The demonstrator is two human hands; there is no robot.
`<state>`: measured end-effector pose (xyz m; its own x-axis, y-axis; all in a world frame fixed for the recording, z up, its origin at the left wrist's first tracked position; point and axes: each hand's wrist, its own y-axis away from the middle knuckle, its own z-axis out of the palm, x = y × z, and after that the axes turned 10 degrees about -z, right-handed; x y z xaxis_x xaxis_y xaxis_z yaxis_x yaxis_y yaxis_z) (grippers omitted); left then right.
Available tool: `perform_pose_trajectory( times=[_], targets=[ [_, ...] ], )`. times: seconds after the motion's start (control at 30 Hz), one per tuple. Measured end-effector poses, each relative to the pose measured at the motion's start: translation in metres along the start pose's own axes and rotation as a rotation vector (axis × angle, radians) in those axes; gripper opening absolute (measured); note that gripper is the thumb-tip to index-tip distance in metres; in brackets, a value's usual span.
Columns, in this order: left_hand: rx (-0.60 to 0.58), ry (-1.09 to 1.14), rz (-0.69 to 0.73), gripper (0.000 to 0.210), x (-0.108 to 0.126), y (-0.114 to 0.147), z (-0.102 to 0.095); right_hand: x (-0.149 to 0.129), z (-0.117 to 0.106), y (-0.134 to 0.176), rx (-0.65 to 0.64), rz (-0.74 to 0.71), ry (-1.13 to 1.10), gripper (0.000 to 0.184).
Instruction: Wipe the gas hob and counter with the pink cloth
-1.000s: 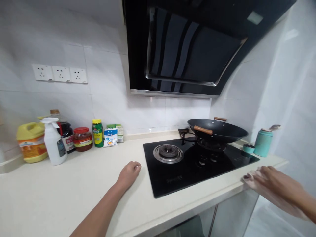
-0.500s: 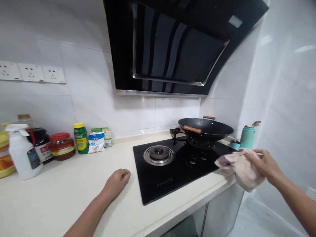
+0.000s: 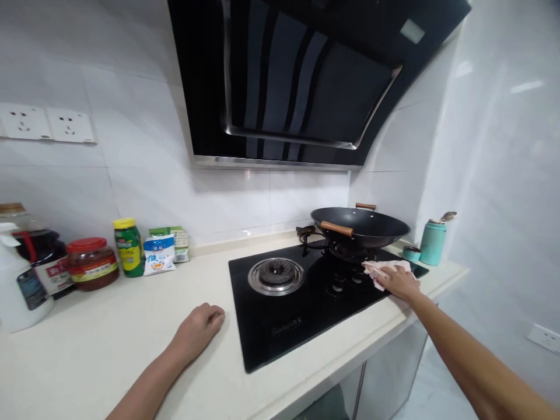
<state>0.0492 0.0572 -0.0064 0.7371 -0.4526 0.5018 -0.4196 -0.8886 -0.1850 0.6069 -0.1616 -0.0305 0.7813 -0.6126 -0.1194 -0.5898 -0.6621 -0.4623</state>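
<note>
My right hand presses a pale pink cloth onto the right front part of the black glass gas stove, beside the control knobs. Its fingers lie over the cloth. Resting on the cream countertop left of the stove, my left hand has its fingers curled in, and nothing shows in them. Behind the cloth, a black wok with wooden handles sits on the right burner. The left burner is bare.
A teal canister and its lid stand right of the stove. Leftward are a green-yellow bottle, a seasoning packet, a red-lidded jar and a white spray bottle. The range hood hangs above.
My right hand has moved left and lowered the cloth from in front of the counter edge onto the stove's right side. My left hand stays on the counter. The view has shifted slightly right.
</note>
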Motion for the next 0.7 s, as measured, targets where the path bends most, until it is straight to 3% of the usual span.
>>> perform_pose_trajectory(
  times=[0.1,0.17,0.33,0.43,0.6,0.7],
  targets=[
    [-0.001,-0.014,0.020,0.036,0.000,-0.001,0.001,-0.009,0.004,0.012,-0.084,-0.069,0.015,0.044],
    [-0.007,-0.034,0.025,0.037,0.001,-0.001,0.001,-0.016,0.002,0.028,-0.067,-0.151,0.033,0.041],
    [-0.018,-0.074,0.050,0.038,0.002,-0.001,0.006,-0.055,-0.018,0.085,-0.024,-0.476,-0.050,0.024],
    [-0.033,-0.085,0.079,0.038,0.002,-0.002,0.011,-0.103,-0.035,0.119,-0.044,-0.456,-0.195,0.032],
    [-0.030,-0.030,0.095,0.037,0.005,0.002,0.010,-0.203,-0.066,0.169,-0.139,-0.571,-0.373,0.026],
    [-0.032,0.032,0.068,0.036,0.005,0.006,0.004,-0.250,-0.080,0.196,-0.180,-0.685,-0.493,0.031]
  ],
)
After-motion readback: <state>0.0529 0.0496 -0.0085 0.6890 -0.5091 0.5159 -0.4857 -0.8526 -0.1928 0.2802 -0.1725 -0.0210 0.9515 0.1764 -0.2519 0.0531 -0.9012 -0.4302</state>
